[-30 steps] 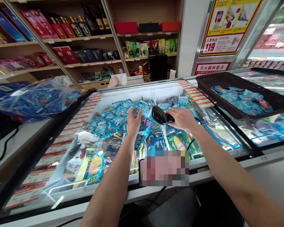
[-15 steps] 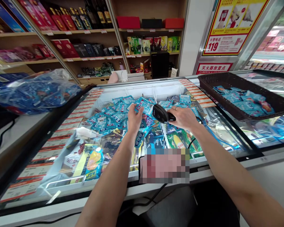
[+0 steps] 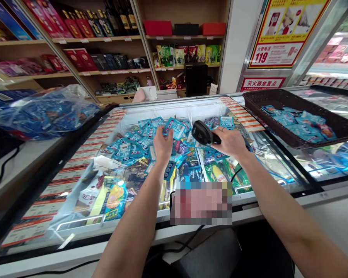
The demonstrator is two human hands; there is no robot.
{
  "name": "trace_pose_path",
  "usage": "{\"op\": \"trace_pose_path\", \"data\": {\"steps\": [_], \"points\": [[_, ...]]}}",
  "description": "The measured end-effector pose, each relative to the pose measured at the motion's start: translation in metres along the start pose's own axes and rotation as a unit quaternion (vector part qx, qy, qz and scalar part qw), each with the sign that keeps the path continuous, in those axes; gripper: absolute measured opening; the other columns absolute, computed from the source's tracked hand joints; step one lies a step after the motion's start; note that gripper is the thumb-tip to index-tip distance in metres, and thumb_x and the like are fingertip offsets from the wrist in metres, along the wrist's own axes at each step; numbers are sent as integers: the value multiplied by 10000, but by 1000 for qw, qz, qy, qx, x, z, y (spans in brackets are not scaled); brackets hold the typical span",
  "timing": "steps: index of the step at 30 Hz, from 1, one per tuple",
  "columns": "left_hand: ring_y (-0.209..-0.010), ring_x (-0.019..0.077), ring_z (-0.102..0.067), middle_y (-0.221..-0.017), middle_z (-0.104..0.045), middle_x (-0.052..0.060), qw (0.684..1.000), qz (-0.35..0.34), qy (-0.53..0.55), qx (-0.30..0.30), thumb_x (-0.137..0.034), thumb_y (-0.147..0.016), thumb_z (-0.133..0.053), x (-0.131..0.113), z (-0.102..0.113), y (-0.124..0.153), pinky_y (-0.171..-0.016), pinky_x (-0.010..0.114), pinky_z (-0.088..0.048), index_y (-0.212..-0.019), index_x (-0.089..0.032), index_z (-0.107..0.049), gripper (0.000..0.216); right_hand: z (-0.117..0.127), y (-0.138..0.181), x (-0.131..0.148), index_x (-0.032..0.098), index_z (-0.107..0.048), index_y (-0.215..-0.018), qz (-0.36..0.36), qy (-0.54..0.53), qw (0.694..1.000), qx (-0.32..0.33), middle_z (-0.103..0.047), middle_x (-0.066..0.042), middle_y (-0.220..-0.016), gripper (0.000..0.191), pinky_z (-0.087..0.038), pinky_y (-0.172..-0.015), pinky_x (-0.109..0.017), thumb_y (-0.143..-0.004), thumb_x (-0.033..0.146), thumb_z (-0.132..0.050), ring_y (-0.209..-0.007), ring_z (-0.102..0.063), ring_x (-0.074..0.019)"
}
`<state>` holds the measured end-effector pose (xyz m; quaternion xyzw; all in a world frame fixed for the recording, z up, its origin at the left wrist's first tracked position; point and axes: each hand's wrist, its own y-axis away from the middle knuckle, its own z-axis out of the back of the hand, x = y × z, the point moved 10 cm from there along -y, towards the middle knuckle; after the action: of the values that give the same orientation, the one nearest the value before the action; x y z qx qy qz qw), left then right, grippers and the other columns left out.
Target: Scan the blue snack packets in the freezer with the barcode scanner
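My left hand (image 3: pixel 163 144) pinches the lower left side of a light-blue packet (image 3: pixel 176 128), whose printed face with a white label area is turned up. In my right hand (image 3: pixel 230 142) is a black barcode scanner (image 3: pixel 202 133), gripped by its handle, its head pointing left toward the packet but apart from it. Both hands are above the glass top of a chest freezer (image 3: pixel 84 181). Many similar blue packets (image 3: pixel 133 144) lie in a loose heap under and around my hands. From the scanner a cable (image 3: pixel 236 174) runs down toward me.
A brown basket (image 3: pixel 303 100) with blue packets stands at the right. At the left lies a clear plastic bag (image 3: pixel 49 112) full of blue packets. A device with a blurred screen (image 3: pixel 201 202) rests on the freezer's front edge. Shelves (image 3: pixel 139 36) with boxes and bottles stand behind.
The scanner in my right hand has moved a little right, away from the packet. My left hand has shifted slightly left, and more of the packet's face shows.
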<state>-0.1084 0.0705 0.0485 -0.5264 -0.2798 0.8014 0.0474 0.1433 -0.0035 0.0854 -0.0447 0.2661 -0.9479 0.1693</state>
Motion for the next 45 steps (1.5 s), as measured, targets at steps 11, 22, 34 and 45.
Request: {"op": "trace_pose_path", "data": {"steps": [11,22,34,45], "points": [[-1178,359,-481,-1252,-564,169,920,-73,-382,-53,-349,-815,-557,-27,35,1,-972,514,-376,-1303,-163,-500,525,1,5,-25,219,-635,-1057,-73,14,997,-24,-675,-47,-963,325,-362,-617,-292,-823,438,-582,-796,-621,-195],[-1371,219,-366,-1401,-525,-18,815,-312,-395,286,-332,-961,-283,-50,-66,52,-1168,527,-93,-1317,-335,-518,427,1,4,-29,223,-634,-1038,-87,34,995,-14,-676,-42,-963,320,-352,-588,-293,-824,454,-575,-797,-624,-204],[-1317,251,-422,-1296,-600,83,856,-249,-419,174,-386,-960,-263,-41,-46,34,-1163,552,-77,-1204,-211,-607,456,3,4,-31,225,-636,-1055,-97,22,995,-14,-680,-42,-985,319,-373,-606,-293,-818,433,-583,-804,-628,-202],[-969,270,-564,-906,-660,67,898,-142,-336,246,-660,-845,-381,-56,-74,52,-894,462,-363,-702,-217,-668,546,3,3,-31,223,-632,-1069,-104,20,994,-15,-675,-56,-995,345,-371,-595,-292,-831,464,-563,-808,-629,-206]]}}
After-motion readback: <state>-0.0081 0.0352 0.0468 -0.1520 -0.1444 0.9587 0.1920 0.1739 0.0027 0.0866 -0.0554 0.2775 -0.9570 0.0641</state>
